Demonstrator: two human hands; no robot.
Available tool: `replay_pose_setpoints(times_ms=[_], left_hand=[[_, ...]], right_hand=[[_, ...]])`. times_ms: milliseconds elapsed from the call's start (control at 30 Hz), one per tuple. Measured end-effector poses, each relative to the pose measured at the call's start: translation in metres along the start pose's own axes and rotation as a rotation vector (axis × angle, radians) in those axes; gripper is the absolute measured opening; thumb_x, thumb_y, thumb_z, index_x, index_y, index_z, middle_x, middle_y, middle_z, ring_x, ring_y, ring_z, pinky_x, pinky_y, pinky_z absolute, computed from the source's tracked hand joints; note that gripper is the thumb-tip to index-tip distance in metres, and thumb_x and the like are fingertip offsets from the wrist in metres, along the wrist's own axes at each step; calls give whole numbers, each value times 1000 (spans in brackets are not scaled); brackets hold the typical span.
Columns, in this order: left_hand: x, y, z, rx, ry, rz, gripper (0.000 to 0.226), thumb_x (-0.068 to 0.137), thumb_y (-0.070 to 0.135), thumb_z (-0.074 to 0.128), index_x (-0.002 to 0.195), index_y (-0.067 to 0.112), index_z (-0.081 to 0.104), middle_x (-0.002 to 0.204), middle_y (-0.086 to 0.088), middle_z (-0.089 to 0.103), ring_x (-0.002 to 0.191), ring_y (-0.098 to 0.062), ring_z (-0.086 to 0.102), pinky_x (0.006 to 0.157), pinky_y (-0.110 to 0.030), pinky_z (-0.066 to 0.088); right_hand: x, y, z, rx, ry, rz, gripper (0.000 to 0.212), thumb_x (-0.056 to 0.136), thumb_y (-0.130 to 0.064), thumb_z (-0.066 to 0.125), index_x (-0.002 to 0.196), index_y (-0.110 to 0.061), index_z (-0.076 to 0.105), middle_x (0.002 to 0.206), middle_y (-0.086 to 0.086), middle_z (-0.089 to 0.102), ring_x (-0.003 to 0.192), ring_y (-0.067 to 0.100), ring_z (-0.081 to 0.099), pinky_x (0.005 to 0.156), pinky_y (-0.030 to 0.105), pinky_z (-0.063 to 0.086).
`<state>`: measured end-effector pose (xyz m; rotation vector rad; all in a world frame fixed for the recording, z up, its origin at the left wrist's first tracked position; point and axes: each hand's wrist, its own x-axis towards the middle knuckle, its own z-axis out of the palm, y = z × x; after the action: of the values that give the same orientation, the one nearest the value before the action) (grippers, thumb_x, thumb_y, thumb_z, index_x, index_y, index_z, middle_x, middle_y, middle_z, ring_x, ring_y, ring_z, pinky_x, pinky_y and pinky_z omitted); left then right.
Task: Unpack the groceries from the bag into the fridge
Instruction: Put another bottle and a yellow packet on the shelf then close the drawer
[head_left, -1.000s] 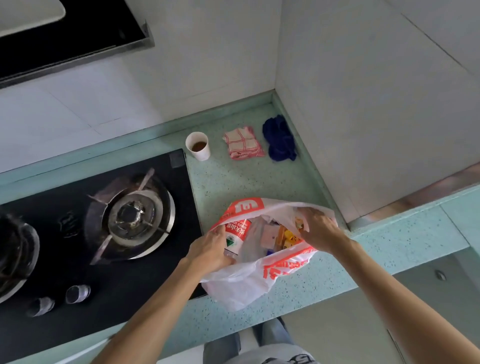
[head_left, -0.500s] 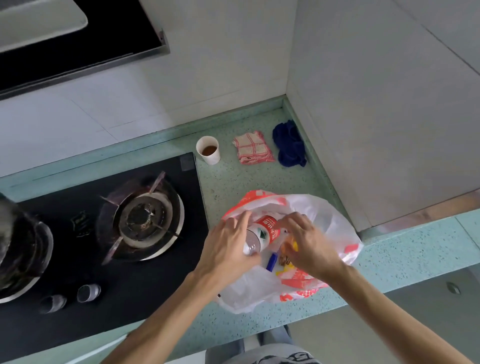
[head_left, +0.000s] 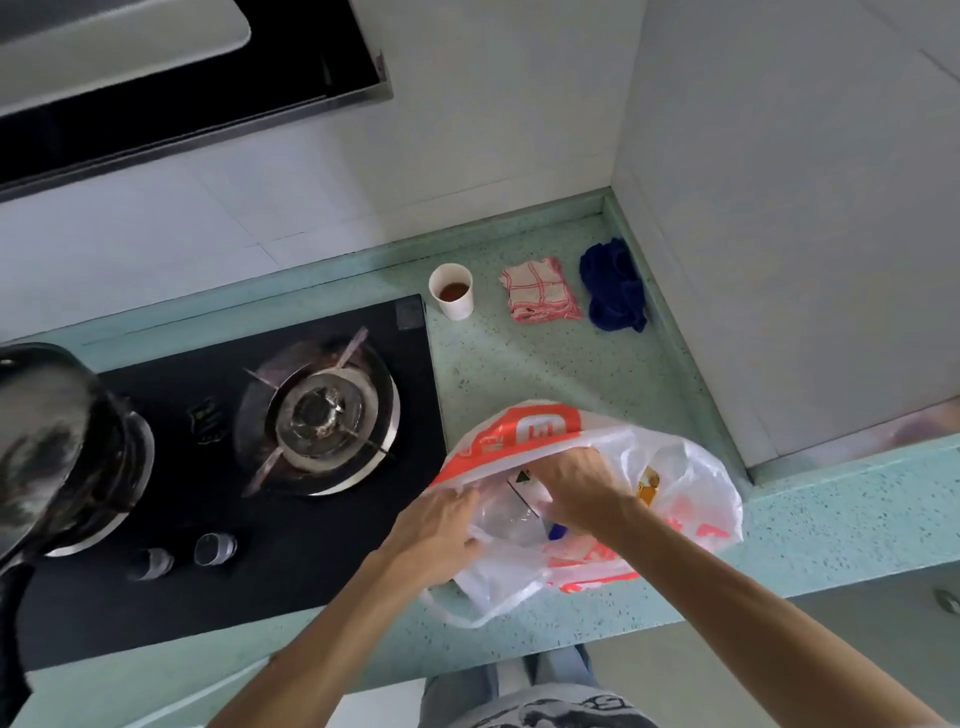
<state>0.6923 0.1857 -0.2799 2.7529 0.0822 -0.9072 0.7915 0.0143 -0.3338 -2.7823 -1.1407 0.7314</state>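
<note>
Right now my left hand (head_left: 441, 530) pinches the near rim of the white-and-orange bag (head_left: 696, 483), which sits on the green counter (head_left: 519, 374) just beside the stove (head_left: 311, 545). My right hand (head_left: 576, 488) is inside it, over a clear bottle (head_left: 506, 519); I cannot tell whether its fingers grip anything. A paper cup (head_left: 452, 297) stands near the wall.

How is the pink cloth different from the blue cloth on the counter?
The pink cloth is pale with red checks; the blue cloth is plain dark blue. The pink cloth lies folded fairly flat, while the blue cloth is bunched up. The blue cloth sits by the side wall; the pink cloth sits nearer the paper cup. Both rest on the green counter.
</note>
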Motion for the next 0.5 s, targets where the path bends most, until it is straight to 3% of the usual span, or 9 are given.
replay_pose_setpoints(times_ms=[67,133,200,300,400,467,500], left_hand=[[-3,-15,7,-35,-44,-69,45,88,24,63,129,17,48,132,1,55,113,-21,58,86,-32,50],[-5,-29,12,-84,-98,-117,50,82,21,69,128,22,49,130,4,55,111,-19,59,89,-34,51],[-7,-40,14,-175,-146,-133,57,75,23,74,125,29,49,125,7,57,105,-16,60,89,-36,53],[-9,-43,3,-413,-134,-115,62,70,29,81,126,30,54,122,10,62,103,-9,63,92,-34,55],[-13,-28,-15,-866,-87,22,73,65,33,92,130,21,61,124,7,69,114,-6,65,104,-34,50],[-17,-13,-25,-1109,-44,103,78,64,36,91,132,18,59,126,2,69,117,-12,65,105,-36,49],[-17,-5,-30,-1156,-25,130,74,68,40,88,133,19,58,126,1,69,118,-13,64,103,-35,50]], right_hand=[[-7,6,-12,114,-116,73,67,75,-23,77,133,-23,46,119,1,64,106,24,63,81,37,55],[-10,16,-22,164,-185,98,70,70,-29,78,132,-30,46,110,-7,66,97,19,65,75,32,56],[-13,27,-32,243,-220,97,68,65,-32,78,127,-36,51,103,-13,67,88,14,65,74,28,56],[-23,39,-53,558,-264,67,62,62,-27,83,119,-32,62,99,-10,69,88,12,67,81,33,58],[-36,39,-80,745,-96,-30,56,59,-42,87,111,-32,69,96,-8,72,82,14,67,78,36,58],[-44,35,-90,969,25,-103,52,67,-37,87,114,-22,70,101,0,73,89,21,68,83,40,57],[-48,32,-91,1062,58,-111,50,71,-31,86,117,-20,70,105,0,73,96,19,69,87,36,56]])
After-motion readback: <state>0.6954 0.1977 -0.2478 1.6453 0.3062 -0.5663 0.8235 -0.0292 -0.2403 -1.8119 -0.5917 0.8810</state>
